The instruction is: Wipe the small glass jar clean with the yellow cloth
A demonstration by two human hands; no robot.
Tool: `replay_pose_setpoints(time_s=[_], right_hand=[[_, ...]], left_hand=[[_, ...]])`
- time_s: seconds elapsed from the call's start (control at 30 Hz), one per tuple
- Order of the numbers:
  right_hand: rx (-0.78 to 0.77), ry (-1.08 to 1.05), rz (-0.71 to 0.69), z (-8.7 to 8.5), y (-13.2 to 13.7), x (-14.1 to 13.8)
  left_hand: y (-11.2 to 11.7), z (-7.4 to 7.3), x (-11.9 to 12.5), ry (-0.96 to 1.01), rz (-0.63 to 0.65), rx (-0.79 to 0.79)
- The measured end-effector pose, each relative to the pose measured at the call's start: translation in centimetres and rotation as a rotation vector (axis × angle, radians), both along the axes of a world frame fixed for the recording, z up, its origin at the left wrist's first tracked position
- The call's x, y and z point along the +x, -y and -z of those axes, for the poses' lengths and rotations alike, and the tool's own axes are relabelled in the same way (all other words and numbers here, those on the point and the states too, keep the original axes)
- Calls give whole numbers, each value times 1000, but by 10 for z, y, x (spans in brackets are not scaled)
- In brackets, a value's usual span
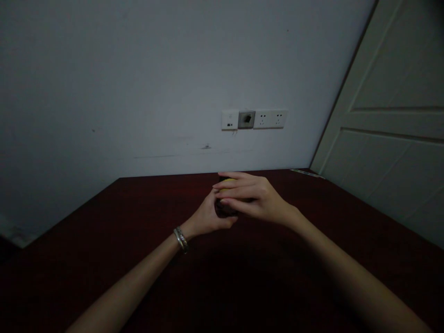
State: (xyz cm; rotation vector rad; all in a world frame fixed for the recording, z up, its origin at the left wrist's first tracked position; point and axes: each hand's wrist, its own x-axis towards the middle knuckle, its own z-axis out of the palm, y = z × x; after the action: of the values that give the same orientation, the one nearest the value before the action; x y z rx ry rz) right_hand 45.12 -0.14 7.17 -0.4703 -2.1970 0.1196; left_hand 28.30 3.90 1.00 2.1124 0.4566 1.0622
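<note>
Both of my hands meet over the far middle of a dark red wooden table [104,240]. My left hand [206,217], with a silver bracelet [181,239] on its wrist, wraps round the lower part of a small dark object [225,209]. My right hand [253,196] lies across the top of the same object, fingers pressed together and pointing left. A yellowish patch shows on the object's top between the fingers. The room is dim, so I cannot make out what the object is.
A pale wall [138,83] rises behind the table, carrying a row of white sockets and a grey switch plate [254,119]. A white panelled door [391,120] stands at the right. A thin light strip [307,173] lies at the table's far right corner.
</note>
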Motion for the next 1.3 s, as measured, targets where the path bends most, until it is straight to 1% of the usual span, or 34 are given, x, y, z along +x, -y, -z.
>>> replay_pose_setpoints(time_s=[0.1,0.17,0.23,0.3,0.4,0.5,0.57,0.63,0.73,0.8,0.87,1.0,1.1,1.17,1.3], right_hand=[[-72,-115,7,1,-5,2],[-137,-200,31,3,-9,3],[-158,-240,52,4,-11,4],[-118,-210,47,4,-9,4],[-14,-75,2,1,-3,3],[23,0,-18,-2,2,2],[-9,-44,-17,-2,1,3],[-80,-135,-2,0,-5,6],[-205,-274,55,5,-15,10],[-235,-317,89,7,-18,11],[-188,-311,83,8,-17,10],[-56,-239,19,6,-10,6],[-49,-235,-2,5,-9,6],[-112,-297,15,6,-12,8],[-330,-445,113,9,-19,10]], left_hand=[[4,-3,0,16,-4,27],[7,-5,0,16,4,11],[8,-6,0,15,14,-16],[7,-5,0,20,9,-27],[3,-2,-1,23,-18,-21],[1,0,-2,38,-11,-12],[2,-2,-1,45,18,-10],[4,-3,-1,47,42,-10],[6,-5,0,63,44,3],[5,-4,0,81,39,4],[4,-2,-1,96,38,-14],[1,-1,0,134,24,-75],[2,-2,1,164,41,-100],[5,-2,2,183,77,-128],[8,-2,3,215,133,-218]])
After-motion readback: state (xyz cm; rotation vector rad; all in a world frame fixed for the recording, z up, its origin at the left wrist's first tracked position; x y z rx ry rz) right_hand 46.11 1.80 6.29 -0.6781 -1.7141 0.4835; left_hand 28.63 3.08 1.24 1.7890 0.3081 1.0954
